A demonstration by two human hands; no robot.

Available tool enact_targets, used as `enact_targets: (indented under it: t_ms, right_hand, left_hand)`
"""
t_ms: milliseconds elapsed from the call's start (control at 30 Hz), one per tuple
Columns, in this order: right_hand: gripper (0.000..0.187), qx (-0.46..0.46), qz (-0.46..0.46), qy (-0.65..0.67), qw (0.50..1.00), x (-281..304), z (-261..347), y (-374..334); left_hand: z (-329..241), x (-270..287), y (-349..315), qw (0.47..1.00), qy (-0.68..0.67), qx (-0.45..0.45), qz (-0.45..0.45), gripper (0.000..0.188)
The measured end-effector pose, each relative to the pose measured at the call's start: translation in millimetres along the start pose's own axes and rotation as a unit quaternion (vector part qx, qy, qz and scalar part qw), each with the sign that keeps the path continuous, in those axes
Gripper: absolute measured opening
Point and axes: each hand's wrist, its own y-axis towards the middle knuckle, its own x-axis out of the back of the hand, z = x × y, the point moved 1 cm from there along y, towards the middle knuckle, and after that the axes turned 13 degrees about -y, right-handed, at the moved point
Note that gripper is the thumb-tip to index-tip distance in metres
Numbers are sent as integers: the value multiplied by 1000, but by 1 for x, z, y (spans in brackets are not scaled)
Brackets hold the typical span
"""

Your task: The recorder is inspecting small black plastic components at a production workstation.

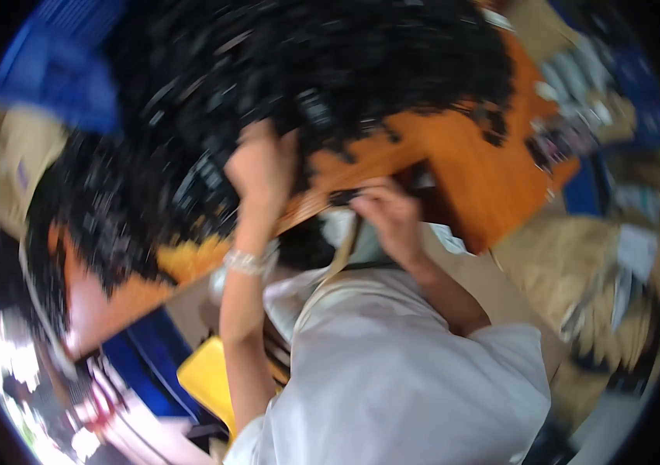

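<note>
A big heap of small black parts (291,70), probably plastic, covers much of the orange-brown table (477,170); blur hides their exact kind. At the heap's near edge is my left hand (264,167), its fingers against the black parts and smeared by motion. I cannot make out whether it grips one. My right hand (392,217) is near the table's front edge, right of the left hand. Its thumb and fingers are closed on a small black part (343,197) that sticks out to the left.
Yellow pieces (194,257) lie by the heap on the left. A blue crate (62,74) stands at the far left. Brown sacks (570,260) are on the right, beyond the table edge. A yellow seat (207,380) is below the table at left, near a blue bin (152,360).
</note>
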Motion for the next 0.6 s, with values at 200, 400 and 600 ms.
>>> enact_targets:
  t_ms: [200, 400, 600]
  right_hand:
    - [10, 2, 76, 143, 987, 8, -8, 4]
    - [12, 22, 30, 119, 992, 83, -26, 11]
    - [15, 22, -30, 35, 999, 131, -43, 23]
  left_hand:
    - [-26, 9, -18, 994, -40, -42, -95, 29]
    - [-121, -32, 11, 988, -116, -98, -39, 29]
    - [-176, -61, 31, 978, -115, -176, -8, 20]
